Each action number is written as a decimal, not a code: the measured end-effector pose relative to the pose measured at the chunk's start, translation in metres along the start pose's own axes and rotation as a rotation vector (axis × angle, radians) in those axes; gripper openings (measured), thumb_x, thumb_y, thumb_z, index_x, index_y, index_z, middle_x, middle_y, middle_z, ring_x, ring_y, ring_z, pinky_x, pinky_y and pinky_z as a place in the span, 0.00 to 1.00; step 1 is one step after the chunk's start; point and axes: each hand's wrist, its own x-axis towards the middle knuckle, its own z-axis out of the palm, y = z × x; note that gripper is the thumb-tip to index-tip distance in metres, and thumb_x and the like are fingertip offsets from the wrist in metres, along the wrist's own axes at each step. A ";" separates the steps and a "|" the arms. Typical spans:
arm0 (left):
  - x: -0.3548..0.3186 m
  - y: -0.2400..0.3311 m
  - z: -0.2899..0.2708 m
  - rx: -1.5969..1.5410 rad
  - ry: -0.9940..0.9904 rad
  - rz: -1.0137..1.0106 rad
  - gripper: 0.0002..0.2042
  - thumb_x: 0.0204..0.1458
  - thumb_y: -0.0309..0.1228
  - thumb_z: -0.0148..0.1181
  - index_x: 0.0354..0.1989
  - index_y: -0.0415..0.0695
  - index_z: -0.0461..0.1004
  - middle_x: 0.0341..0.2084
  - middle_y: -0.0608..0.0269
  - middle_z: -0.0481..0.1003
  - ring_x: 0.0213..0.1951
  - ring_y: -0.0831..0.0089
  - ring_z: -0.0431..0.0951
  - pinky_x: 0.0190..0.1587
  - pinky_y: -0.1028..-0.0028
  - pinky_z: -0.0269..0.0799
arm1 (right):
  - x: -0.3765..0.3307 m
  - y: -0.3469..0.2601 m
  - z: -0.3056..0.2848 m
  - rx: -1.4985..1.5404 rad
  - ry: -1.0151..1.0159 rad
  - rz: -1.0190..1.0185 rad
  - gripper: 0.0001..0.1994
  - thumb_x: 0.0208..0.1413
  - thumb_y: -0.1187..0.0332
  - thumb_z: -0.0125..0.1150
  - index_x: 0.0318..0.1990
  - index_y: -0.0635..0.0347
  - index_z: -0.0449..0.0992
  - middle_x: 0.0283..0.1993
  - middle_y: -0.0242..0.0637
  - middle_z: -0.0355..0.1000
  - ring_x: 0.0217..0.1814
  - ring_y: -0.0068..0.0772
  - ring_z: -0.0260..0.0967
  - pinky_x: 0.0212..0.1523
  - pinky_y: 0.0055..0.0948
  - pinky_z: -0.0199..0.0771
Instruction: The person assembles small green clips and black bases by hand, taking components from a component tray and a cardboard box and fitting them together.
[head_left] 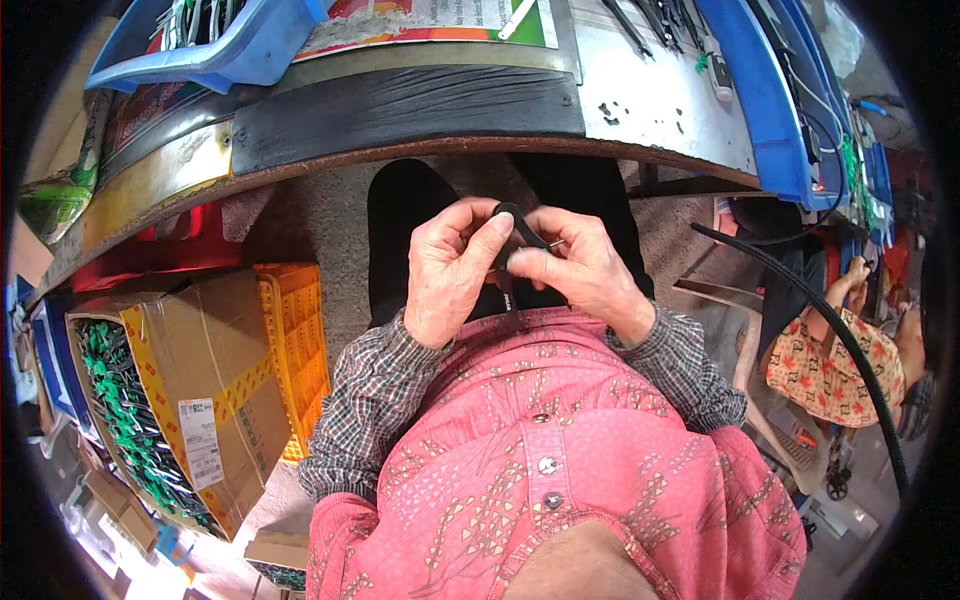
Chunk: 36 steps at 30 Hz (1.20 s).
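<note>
1. The tabletop (400,110) curves across the top of the view, its front strip wrapped in dark material, with printed sheets and a pale metal plate lying on it; grey floor shows beneath it.
2. A blue tray (215,45) sits on the tabletop's left end, with thin dark parts in it. Another blue tray (770,100) stands on the right end.
3. On the floor at the left, an open cardboard box (190,390) holds green and black pieces; a yellow crate (295,340) stands just beside it.
4. Both hands meet in front of the chest, below the tabletop's edge. The left hand (450,270) and right hand (580,265) each pinch a small black strap (512,225), looped between the fingertips; each grip is narrow and closed on it.
5. A black hose (830,330) arcs down the right side, near a seated person in a flowered garment.
</note>
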 end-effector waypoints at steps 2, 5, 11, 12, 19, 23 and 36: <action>0.002 -0.001 0.000 -0.027 -0.008 0.000 0.09 0.58 0.31 0.57 0.40 0.37 0.74 0.25 0.70 0.74 0.24 0.87 0.71 0.22 0.86 0.67 | 0.002 0.001 0.007 0.205 0.084 -0.214 0.12 0.53 0.64 0.65 0.31 0.66 0.74 0.23 0.26 0.68 0.27 0.13 0.63 0.25 0.18 0.66; 0.000 -0.001 0.000 0.015 0.018 -0.006 0.09 0.58 0.31 0.57 0.40 0.37 0.74 0.25 0.70 0.74 0.25 0.87 0.71 0.22 0.86 0.67 | 0.003 0.003 -0.002 0.053 0.029 -0.099 0.12 0.52 0.64 0.66 0.32 0.66 0.74 0.25 0.28 0.70 0.27 0.12 0.64 0.25 0.18 0.66; 0.001 -0.002 -0.001 0.026 -0.010 0.005 0.09 0.58 0.31 0.57 0.40 0.37 0.74 0.25 0.71 0.74 0.25 0.88 0.71 0.23 0.86 0.67 | 0.007 0.009 0.007 0.142 0.147 -0.269 0.17 0.54 0.59 0.63 0.23 0.65 0.73 0.18 0.27 0.67 0.21 0.13 0.62 0.19 0.18 0.61; 0.000 -0.002 -0.001 0.022 -0.006 0.001 0.09 0.58 0.31 0.57 0.40 0.38 0.74 0.25 0.71 0.74 0.25 0.88 0.71 0.23 0.86 0.66 | 0.006 0.008 0.003 0.054 0.113 -0.258 0.16 0.54 0.60 0.63 0.24 0.65 0.73 0.19 0.28 0.67 0.21 0.13 0.62 0.19 0.18 0.61; 0.001 -0.003 -0.001 0.015 -0.017 -0.001 0.09 0.58 0.31 0.56 0.40 0.38 0.74 0.25 0.70 0.75 0.25 0.88 0.71 0.22 0.87 0.66 | 0.004 0.002 0.002 0.088 0.048 -0.125 0.13 0.52 0.63 0.65 0.28 0.65 0.74 0.22 0.28 0.69 0.24 0.12 0.63 0.22 0.18 0.64; 0.000 -0.004 -0.001 0.014 -0.015 -0.007 0.09 0.58 0.31 0.56 0.40 0.38 0.74 0.25 0.70 0.75 0.25 0.88 0.71 0.22 0.87 0.66 | 0.002 -0.007 -0.006 -0.002 0.004 -0.065 0.13 0.51 0.64 0.66 0.30 0.66 0.74 0.24 0.29 0.70 0.25 0.14 0.64 0.24 0.19 0.65; 0.001 -0.006 0.000 0.059 -0.023 -0.007 0.09 0.58 0.31 0.57 0.39 0.38 0.74 0.24 0.70 0.75 0.24 0.88 0.71 0.21 0.86 0.66 | 0.001 -0.007 -0.012 -0.050 -0.078 0.070 0.13 0.49 0.65 0.67 0.36 0.66 0.74 0.27 0.27 0.70 0.25 0.13 0.63 0.24 0.16 0.64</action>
